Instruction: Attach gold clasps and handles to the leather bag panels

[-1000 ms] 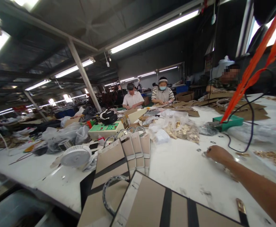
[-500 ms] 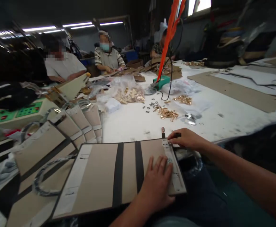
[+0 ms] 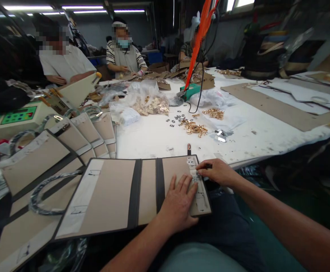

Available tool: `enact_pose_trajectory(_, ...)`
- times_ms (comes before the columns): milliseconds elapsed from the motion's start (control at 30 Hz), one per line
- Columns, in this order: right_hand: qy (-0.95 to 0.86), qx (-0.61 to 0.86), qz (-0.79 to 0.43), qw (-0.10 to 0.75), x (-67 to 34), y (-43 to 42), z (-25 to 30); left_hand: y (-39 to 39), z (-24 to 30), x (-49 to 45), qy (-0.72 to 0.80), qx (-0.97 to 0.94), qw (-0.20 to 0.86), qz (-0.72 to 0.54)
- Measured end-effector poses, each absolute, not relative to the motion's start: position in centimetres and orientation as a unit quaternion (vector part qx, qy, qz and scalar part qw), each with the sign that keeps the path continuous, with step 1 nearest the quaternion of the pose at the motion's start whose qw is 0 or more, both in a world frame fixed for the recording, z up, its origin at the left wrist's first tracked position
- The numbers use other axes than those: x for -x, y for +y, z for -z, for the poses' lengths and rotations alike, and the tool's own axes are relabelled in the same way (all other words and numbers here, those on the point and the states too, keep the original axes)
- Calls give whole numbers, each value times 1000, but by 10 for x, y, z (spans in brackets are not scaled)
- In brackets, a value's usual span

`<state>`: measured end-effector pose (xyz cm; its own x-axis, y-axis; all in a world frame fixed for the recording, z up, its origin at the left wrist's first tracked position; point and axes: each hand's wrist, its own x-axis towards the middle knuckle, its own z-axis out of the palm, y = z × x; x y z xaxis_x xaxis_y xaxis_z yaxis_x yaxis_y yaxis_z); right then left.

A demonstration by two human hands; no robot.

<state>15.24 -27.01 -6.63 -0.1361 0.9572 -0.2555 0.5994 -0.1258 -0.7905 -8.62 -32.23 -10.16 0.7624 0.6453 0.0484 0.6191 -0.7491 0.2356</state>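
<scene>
A flat tan bag panel (image 3: 116, 192) with two dark stripes and a white end strip lies across my lap and the table's near edge. My left hand (image 3: 179, 206) lies flat on its right end, fingers spread. My right hand (image 3: 214, 172) is pinched at the white strip on the panel's right edge, holding a small dark piece I cannot make out. A small metal clasp (image 3: 188, 148) sits just beyond the panel.
Similar panels with looped handles (image 3: 77, 132) are fanned out at the left. Gold fittings (image 3: 195, 128) and plastic bags (image 3: 148, 100) lie on the white table (image 3: 159, 138). A green tool (image 3: 190, 91) hangs on an orange strap. Cardboard sheets (image 3: 278, 107) lie right. Three people work at the far side.
The view dropped from the room to my lap. My right hand came back from the table's fittings to the panel's edge. My left hand came into view on the panel, now slightly lower.
</scene>
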Motion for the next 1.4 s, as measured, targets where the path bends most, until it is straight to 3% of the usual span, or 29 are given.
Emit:
enact_pose_trajectory(267, -534, 706, -299, 356, -191, -211, 48, -323, 103, 86, 345, -930, 111, -66)
enact_pose_trajectory(500, -533, 723, -195, 394, -202, -198, 53, -323, 99, 86, 346, -929, 119, -61)
enact_pose_trajectory(667, -431, 532, -369, 629, -158, -245, 36, -323, 99, 85, 341, -931, 121, -55)
enact_pose_trajectory(767, -355, 418, -457, 700, -131, -258, 40, -323, 99, 85, 338, -932, 119, -60)
enact_pose_trajectory(1167, -330, 358, -479, 730, -107, -262, 69, -324, 103, 86, 329, -933, 127, -73)
enact_pose_trajectory(1400, -475, 418, -432, 643, -86, -269, 59, -326, 102, 88, 332, -932, 120, -84)
